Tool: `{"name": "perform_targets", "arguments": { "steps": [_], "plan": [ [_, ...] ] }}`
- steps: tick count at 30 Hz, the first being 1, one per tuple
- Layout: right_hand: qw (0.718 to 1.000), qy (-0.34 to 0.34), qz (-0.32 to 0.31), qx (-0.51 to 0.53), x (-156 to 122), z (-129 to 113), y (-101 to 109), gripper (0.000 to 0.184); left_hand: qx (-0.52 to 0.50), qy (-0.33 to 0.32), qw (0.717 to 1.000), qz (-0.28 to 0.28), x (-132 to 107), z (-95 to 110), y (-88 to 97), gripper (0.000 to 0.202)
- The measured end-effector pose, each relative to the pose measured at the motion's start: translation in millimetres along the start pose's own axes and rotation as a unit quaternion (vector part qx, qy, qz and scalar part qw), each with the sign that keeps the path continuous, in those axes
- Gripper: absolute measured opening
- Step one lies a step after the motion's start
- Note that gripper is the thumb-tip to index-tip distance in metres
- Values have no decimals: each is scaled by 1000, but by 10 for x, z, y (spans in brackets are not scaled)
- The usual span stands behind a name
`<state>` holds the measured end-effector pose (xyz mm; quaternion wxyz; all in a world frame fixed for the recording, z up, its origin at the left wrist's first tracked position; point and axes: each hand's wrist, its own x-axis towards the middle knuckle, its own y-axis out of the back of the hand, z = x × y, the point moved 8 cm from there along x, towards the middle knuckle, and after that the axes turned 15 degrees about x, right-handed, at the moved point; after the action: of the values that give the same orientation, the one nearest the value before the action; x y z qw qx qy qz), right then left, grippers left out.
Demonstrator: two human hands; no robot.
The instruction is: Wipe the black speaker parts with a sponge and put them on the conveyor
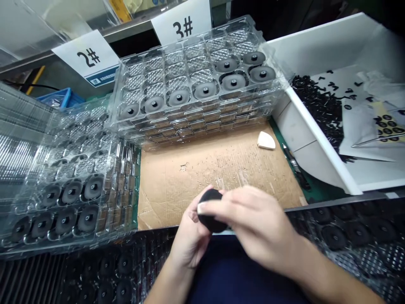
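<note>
A round black part (211, 211) is held just above the near edge of a cardboard sheet (218, 177), turned up on edge between two bare hands. Its outline is seen as an oval, the long axis tilted slightly from vertical, with its face turned toward the right hand (256, 219). The part is gripped from below by the partly closed left hand (189, 240), while the blurred right hand is laid across it with the fingers extended; whether it is gripping cannot be told. Beyond the cardboard sheet, clear blister trays (196, 80) are stacked, with matching black parts (234, 82) seated in some pockets. More loaded trays (63, 169) are stacked to its left. A white bin (319, 143) of small black pieces (316, 105) stands to its right, and a white wedge of sponge (266, 140) lies on its far edge.
</note>
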<state>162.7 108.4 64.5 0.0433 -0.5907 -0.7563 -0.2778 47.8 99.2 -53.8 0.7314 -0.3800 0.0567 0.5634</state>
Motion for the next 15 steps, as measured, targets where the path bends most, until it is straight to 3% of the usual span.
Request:
{"name": "perform_targets", "arguments": {
  "steps": [3,7,12,15],
  "plan": [
    [998,-54,3,-27,37,118,-37,30,16,-20,998,54,-34,50,100,66],
    [995,-35,51,76,48,163,-19,29,40,-23,997,64,-11,71,100,72],
    [959,-221,92,154,-165,846,6,18,20,-40,996,76,58,61,147,79],
    [951,-265,96,123,-443,1194,-106,22,29,-29,996,75,65,64,124,81]
  ]
}}
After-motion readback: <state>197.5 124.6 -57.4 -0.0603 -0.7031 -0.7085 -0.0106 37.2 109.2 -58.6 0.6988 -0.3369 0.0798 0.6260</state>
